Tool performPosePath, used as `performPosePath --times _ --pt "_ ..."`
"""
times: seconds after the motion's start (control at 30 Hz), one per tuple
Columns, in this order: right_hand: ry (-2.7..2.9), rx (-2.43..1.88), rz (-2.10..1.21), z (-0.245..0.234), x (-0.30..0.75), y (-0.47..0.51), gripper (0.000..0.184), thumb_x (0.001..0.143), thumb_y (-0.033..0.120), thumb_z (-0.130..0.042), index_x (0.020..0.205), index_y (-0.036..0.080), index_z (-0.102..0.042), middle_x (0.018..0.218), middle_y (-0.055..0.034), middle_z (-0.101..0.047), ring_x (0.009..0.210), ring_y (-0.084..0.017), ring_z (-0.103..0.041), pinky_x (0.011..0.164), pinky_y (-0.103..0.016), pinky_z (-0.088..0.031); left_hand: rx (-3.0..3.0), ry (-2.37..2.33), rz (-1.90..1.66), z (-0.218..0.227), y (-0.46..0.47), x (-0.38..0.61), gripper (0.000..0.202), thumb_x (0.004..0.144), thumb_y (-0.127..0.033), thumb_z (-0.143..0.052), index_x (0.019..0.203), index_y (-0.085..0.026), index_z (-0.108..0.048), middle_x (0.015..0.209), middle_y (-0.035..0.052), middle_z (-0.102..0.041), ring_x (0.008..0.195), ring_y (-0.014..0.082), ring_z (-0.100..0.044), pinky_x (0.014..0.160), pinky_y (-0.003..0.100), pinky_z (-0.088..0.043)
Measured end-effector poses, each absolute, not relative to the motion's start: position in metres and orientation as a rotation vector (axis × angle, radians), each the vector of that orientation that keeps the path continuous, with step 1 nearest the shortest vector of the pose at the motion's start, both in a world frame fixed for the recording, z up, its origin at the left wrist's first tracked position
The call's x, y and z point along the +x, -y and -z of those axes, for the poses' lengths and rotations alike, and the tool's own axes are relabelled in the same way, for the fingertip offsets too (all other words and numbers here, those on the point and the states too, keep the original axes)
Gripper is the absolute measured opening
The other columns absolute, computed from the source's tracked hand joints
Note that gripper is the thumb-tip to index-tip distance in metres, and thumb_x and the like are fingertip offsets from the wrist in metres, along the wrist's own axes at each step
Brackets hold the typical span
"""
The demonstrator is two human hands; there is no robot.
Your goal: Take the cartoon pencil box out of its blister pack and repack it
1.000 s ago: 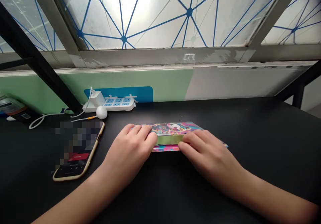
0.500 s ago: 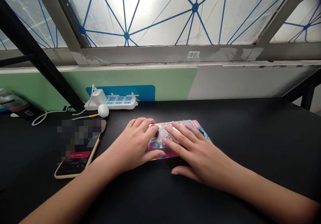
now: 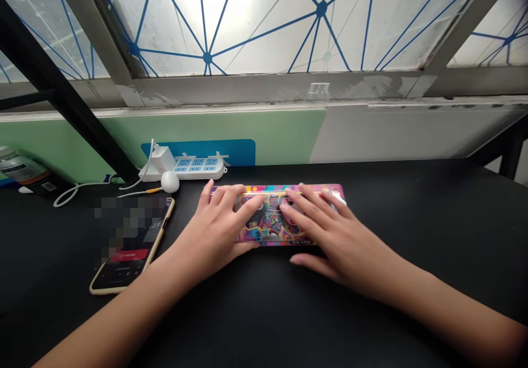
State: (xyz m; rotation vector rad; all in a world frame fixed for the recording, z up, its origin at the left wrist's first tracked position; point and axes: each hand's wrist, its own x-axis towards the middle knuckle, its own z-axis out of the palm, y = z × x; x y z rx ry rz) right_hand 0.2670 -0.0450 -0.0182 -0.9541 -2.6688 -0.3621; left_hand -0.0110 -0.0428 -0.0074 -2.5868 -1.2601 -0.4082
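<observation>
Frosted window [image 3: 264, 21] crossed by blue lines, over a green and grey wall panel [image 3: 214, 128]; black table [image 3: 264, 313] below, its far edge running along the wall.

Item 1: flat printed package [image 3: 270, 222], long and narrow, bright cartoon print, lying flat near the middle of the far table edge with its long side parallel to that edge. Judged light and fairly stiff, card-thin, with a glossy face that may slide on the table. Best taken by its two short ends, as it sits too flat for easy lifting from beneath.

Item 2: left hand [image 3: 216, 228], open, palm down, spread across the left half of the package, not clenched.

Item 3: right hand [image 3: 338, 236], open, palm down, spread across the right half, its thumb [image 3: 299, 259] on the table below the package. Neither hand grasps it; whether they press or merely rest, cannot tell.

Also on the table, left of the hands: phone [image 3: 124, 263], gold rim, screen pixelated; power strip [image 3: 198, 168] with white charger [image 3: 163, 159]; white ball [image 3: 169, 181] on a cable [image 3: 70, 196]; bottle [image 3: 18, 167] near the far left corner.
</observation>
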Motion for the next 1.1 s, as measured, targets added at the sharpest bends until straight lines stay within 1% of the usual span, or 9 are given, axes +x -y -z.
performPosePath --times 0.1,0.27,0.37,0.5,0.57,0.67,0.83,1.0,1.1 --pt "2.498 -1.004 0.459 0.012 0.273 0.04 0.068 0.099 0.046 -0.061 0.154 0.015 -0.038 0.157 -0.0207 -0.048 0.146 -0.038 -0.042 0.118 -0.064 -0.027 -2.481 1.13 0.39 0.004 0.046 -0.011 0.091 0.077 -0.037 -0.088 0.154 -0.028 -0.039 0.141 0.0189 -0.052 0.13 0.039 -0.05 0.12 0.07 -0.017" --pt "2.421 -0.877 0.534 0.005 0.276 0.041 0.065 0.094 0.05 -0.068 0.143 0.011 -0.049 0.131 -0.0198 -0.068 0.122 -0.033 -0.062 0.113 -0.056 -0.04 -2.405 1.071 0.549 -0.003 0.048 -0.01 0.089 0.083 -0.068 -0.072 0.153 -0.021 -0.042 0.136 0.0206 -0.057 0.125 0.0407 -0.054 0.12 0.073 -0.013" --pt "2.373 -0.811 0.628 0.004 0.272 0.047 0.054 0.095 0.047 -0.068 0.131 0.009 -0.057 0.119 -0.018 -0.071 0.113 -0.032 -0.064 0.111 -0.056 -0.042 -2.361 1.13 0.652 -0.011 0.051 -0.009 0.071 0.092 -0.057 -0.068 0.146 -0.015 -0.048 0.136 0.0209 -0.06 0.126 0.0389 -0.057 0.119 0.07 -0.021" --pt "2.302 -0.716 0.69 0.005 0.267 0.056 0.03 0.092 0.029 -0.074 0.116 0.015 -0.063 0.107 -0.0119 -0.072 0.104 -0.026 -0.064 0.11 -0.053 -0.047 -2.457 1.092 0.576 -0.017 0.059 -0.004 0.046 0.088 -0.042 -0.077 0.12 -0.013 -0.059 0.105 0.0122 -0.071 0.096 0.0321 -0.069 0.107 0.061 -0.044" --pt "2.259 -0.678 0.705 0.004 0.263 0.063 0.028 0.089 0.024 -0.077 0.113 0.018 -0.064 0.114 -0.0124 -0.071 0.114 -0.029 -0.062 0.112 -0.054 -0.045 -2.481 1.04 0.493 -0.016 0.065 0.001 0.025 0.09 -0.027 -0.075 0.108 -0.015 -0.061 0.102 0.0108 -0.072 0.094 0.0317 -0.07 0.101 0.059 -0.049" --pt "2.397 -0.714 0.657 0.007 0.256 0.072 0.048 0.093 0.033 -0.072 0.134 0.014 -0.058 0.142 -0.018 -0.062 0.136 -0.038 -0.052 0.112 -0.06 -0.044 -2.549 1.015 0.371 -0.013 0.071 0.007 0.016 0.089 -0.013 -0.071 0.102 -0.016 -0.061 0.108 0.0127 -0.073 0.102 0.0341 -0.07 0.094 0.056 -0.054" --pt "2.741 -0.829 0.432 0.026 0.25 0.073 0.066 0.1 0.044 -0.057 0.154 0.01 -0.043 0.157 -0.0183 -0.05 0.141 -0.039 -0.05 0.108 -0.057 -0.05 -2.75 1.23 0.213 -0.017 0.068 0.003 0.041 0.076 -0.043 -0.088 0.097 -0.018 -0.063 0.095 0.008 -0.073 0.089 0.0324 -0.07 0.08 0.05 -0.058" --pt "2.799 -0.811 0.388 0.034 0.252 0.066 0.065 0.102 0.044 -0.054 0.157 0.013 -0.04 0.162 -0.0158 -0.041 0.147 -0.038 -0.041 0.112 -0.058 -0.047 -2.795 1.355 0.291 -0.007 0.053 -0.01 0.097 0.069 -0.074 -0.08 0.143 -0.019 -0.05 0.15 0.0201 -0.054 0.139 0.0422 -0.048 0.111 0.065 -0.04" --pt "2.789 -0.844 0.379 0.034 0.252 0.067 0.066 0.102 0.044 -0.053 0.158 0.013 -0.038 0.164 -0.0164 -0.037 0.148 -0.038 -0.039 0.111 -0.058 -0.047 -2.845 1.481 0.162 0.004 0.048 -0.014 0.108 0.074 -0.08 -0.07 0.157 -0.021 -0.035 0.162 0.0213 -0.04 0.149 0.0442 -0.036 0.114 0.072 -0.031"
